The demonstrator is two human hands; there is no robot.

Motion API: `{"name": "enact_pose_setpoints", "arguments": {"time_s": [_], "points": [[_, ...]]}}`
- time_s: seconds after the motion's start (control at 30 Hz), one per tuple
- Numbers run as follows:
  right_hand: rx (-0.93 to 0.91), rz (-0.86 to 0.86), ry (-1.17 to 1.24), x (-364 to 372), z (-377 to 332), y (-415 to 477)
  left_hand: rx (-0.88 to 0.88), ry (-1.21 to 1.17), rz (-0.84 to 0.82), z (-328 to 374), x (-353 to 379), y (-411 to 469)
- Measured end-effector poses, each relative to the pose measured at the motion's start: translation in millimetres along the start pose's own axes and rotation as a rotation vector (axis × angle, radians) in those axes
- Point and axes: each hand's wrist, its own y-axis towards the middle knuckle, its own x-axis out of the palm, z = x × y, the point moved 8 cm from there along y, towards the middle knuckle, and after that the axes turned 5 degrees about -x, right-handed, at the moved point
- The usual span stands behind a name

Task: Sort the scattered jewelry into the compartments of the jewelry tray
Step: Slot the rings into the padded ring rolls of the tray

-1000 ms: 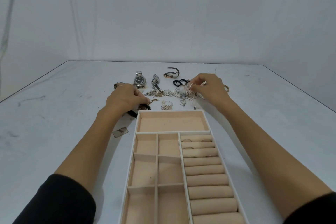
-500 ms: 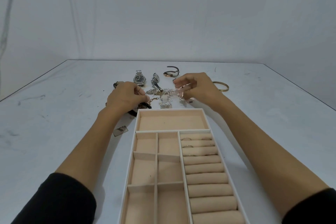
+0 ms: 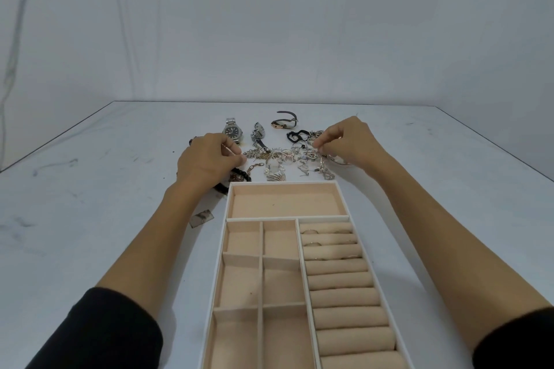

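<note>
A beige jewelry tray [image 3: 228, 200] with a white rim lies in front of me, with one wide far compartment, several square ones and a column of ring rolls holding a few rings [image 3: 310, 231]. Beyond it a tangled heap of silver chains and earrings [image 3: 281, 159] is spread on the table. My left hand [image 3: 208, 160] rests curled at the heap's left end, fingertips at a chain; whether it pinches it is unclear. My right hand [image 3: 347, 142] pinches a small silver piece at the heap's right side.
A steel watch [image 3: 232, 130], a slim watch [image 3: 259, 133], a brown-strap watch [image 3: 284, 121] and a black loop piece [image 3: 296, 135] lie behind the heap. Black beads [image 3: 239, 177] sit under my left hand. A small metal tag [image 3: 201, 218] lies left of the tray.
My right hand has moved from the middle of the heap back to its right side and lowered. The silver pieces it lifted lie on the table again. My left hand has barely moved.
</note>
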Motion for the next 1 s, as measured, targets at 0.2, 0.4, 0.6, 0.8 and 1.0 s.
{"name": "enact_pose_setpoints", "arguments": {"time_s": [0.2,0.4,0.6,0.8,1.0], "points": [[-0.006,0.071,-0.240,20.9,-4.8,25.2,0.031,0.021,0.028,5.5,-2.8,-0.7],[0.068,-0.008,-0.401,39.9,-13.9,47.2,0.060,0.050,0.012,9.4,0.3,-1.1],[0.038,-0.019,-0.577,40.6,-30.5,55.9,0.057,0.068,-0.020,8.0,4.7,0.5],[-0.046,-0.043,-0.682,42.6,-37.1,59.1,0.063,0.076,-0.028,9.0,4.5,-0.4],[-0.158,-0.025,-0.773,46.7,-47.9,60.6,0.075,0.090,-0.032,10.9,4.5,0.3]]}}
